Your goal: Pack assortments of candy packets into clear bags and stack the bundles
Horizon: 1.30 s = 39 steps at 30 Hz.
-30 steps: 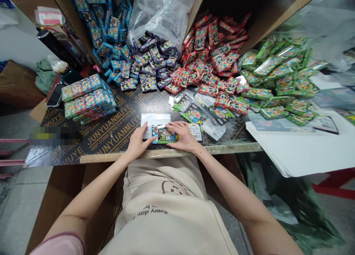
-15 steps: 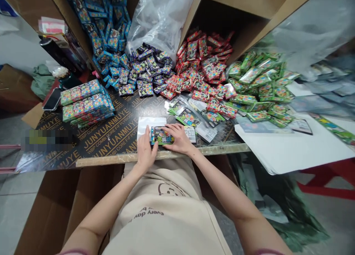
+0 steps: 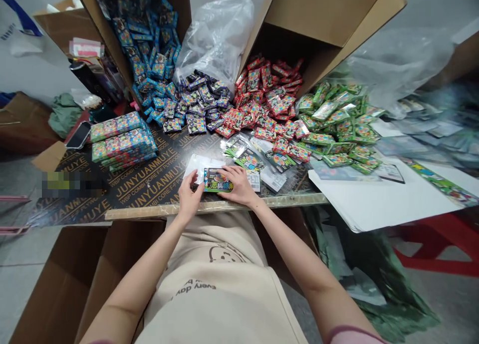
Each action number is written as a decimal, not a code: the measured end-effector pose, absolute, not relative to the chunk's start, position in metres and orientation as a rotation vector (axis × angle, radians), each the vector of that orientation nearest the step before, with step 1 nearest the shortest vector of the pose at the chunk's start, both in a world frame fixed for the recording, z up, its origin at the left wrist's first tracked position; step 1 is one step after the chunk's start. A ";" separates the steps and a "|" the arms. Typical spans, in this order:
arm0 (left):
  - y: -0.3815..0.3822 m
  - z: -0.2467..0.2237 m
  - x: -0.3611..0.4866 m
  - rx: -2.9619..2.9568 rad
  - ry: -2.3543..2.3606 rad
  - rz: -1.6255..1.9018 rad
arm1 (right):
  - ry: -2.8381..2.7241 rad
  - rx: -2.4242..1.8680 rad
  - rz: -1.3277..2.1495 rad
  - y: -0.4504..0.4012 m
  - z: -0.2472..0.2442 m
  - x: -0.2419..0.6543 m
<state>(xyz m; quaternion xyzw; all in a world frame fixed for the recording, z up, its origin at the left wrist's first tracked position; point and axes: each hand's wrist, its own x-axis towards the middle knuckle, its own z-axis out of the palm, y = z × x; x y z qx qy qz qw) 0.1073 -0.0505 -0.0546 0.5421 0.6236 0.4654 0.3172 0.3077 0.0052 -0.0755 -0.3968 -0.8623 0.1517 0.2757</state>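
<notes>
A black printed packet with green and blue lettering (image 3: 219,183) lies at the table's front edge, near a white sheet (image 3: 204,163). My right hand (image 3: 238,185) is wrapped over the packet's right part. At its left end is my left hand (image 3: 190,191), its thumb by the packet's corner and its fingers apart, curved over the white sheet. Just beyond my right hand are clear bags with black and green cards (image 3: 249,159). Small blue (image 3: 157,67), purple (image 3: 196,124), red (image 3: 277,104) and green (image 3: 333,139) packets are heaped behind.
Stacked colourful packets (image 3: 123,139) stand at the left beside a phone (image 3: 78,135) and a dark bottle (image 3: 87,79). Cardboard boxes (image 3: 310,9) rise behind the heaps. White sheets (image 3: 359,204) overhang the front edge at the right.
My left hand has shifted left off the packet's face, and its fingers have opened. My right hand stays on the packet. The camera view has shifted a little.
</notes>
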 end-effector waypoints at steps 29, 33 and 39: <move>-0.025 -0.066 0.103 1.079 1.553 1.237 | -2.236 -1.161 0.383 0.000 -0.064 0.276; -0.022 -0.062 0.099 0.761 1.264 1.266 | -2.168 -1.199 0.391 0.005 -0.050 0.244; -0.005 -0.046 0.042 0.490 1.351 1.353 | -1.890 -1.301 0.424 0.021 -0.041 0.253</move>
